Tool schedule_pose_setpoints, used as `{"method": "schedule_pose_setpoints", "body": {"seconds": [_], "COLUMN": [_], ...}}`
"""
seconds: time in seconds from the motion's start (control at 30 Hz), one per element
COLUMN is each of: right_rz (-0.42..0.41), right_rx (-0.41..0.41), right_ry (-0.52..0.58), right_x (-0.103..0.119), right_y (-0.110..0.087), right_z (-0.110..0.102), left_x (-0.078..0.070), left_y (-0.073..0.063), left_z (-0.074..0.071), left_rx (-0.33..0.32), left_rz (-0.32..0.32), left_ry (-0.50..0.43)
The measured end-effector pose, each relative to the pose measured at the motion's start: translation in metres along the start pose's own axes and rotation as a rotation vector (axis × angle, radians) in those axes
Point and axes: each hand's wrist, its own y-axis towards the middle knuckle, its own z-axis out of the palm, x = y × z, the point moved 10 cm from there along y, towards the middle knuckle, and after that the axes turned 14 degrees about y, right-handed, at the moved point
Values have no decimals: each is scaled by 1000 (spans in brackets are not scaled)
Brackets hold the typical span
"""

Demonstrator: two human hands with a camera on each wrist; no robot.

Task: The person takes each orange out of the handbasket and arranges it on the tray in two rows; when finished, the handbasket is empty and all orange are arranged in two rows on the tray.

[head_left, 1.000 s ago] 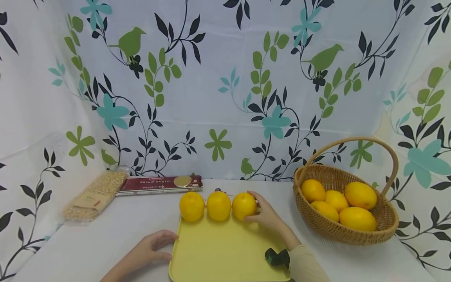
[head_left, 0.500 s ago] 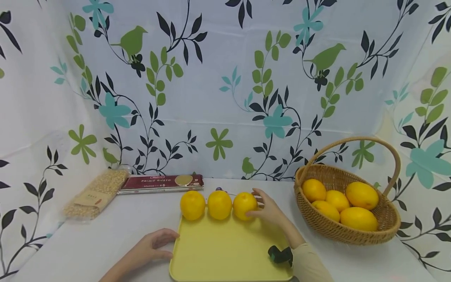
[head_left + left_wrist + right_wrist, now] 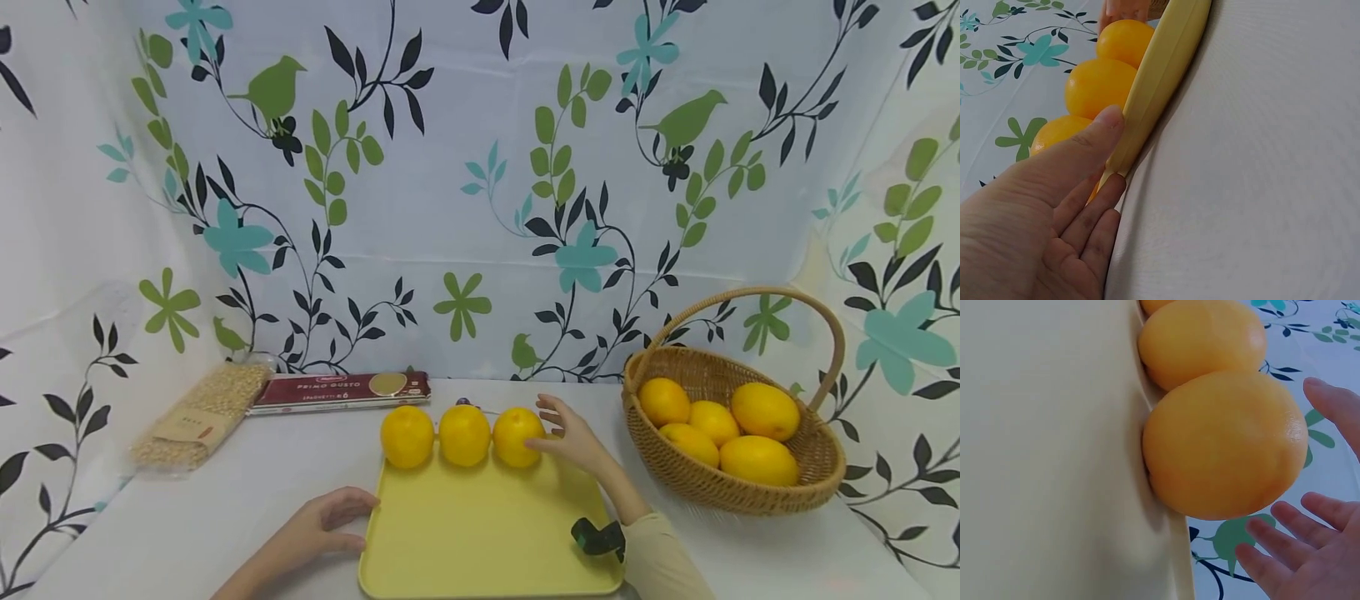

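Three round oranges stand in a row along the far rim of a yellow tray [image 3: 487, 533]: a left orange [image 3: 407, 437], a middle orange [image 3: 464, 435] and a right orange [image 3: 517, 437]. Beside the right orange is my right hand [image 3: 573, 437], its fingers spread. In the right wrist view a gap shows between those fingers and the nearest orange [image 3: 1225, 447]. My left hand [image 3: 322, 525] is at the tray's left edge, fingers loosely bent. The left wrist view has its thumb and fingertips [image 3: 1113, 184] at the tray's rim, touching or very close.
A wicker basket [image 3: 738, 492] with several yellow-orange fruits stands at the right. Behind left lie a dark red spaghetti pack [image 3: 341, 392] and a clear bag of pale grains [image 3: 202, 417]. A patterned cloth [image 3: 487, 208] hangs behind the table. A black device [image 3: 597, 537] is at my right wrist.
My right hand's fingers have opened and come away from the right orange, slightly to the right. The oranges, the tray and my left hand stay where they were.
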Motion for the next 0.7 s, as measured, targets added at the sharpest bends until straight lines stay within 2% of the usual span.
{"method": "schedule_pose_setpoints", "body": {"seconds": [0.13,0.3,0.47,0.7], "right_rz": [-28,-68,-65,-90], "right_rx": [-25,13,32,38], "right_ry": [-5,5,1,35], "right_x": [-2,9,16,45], "right_y": [1,0,-2,-13], "right_z": [-6,-5,-4,-4], "left_x": [0,2,0,4], "left_y": [1,0,0,1], "left_z": [1,0,0,2], "left_rx": [2,-12,-10,0], "left_rz": [3,-12,1,-9], "left_ry": [-1,18,14,17]}}
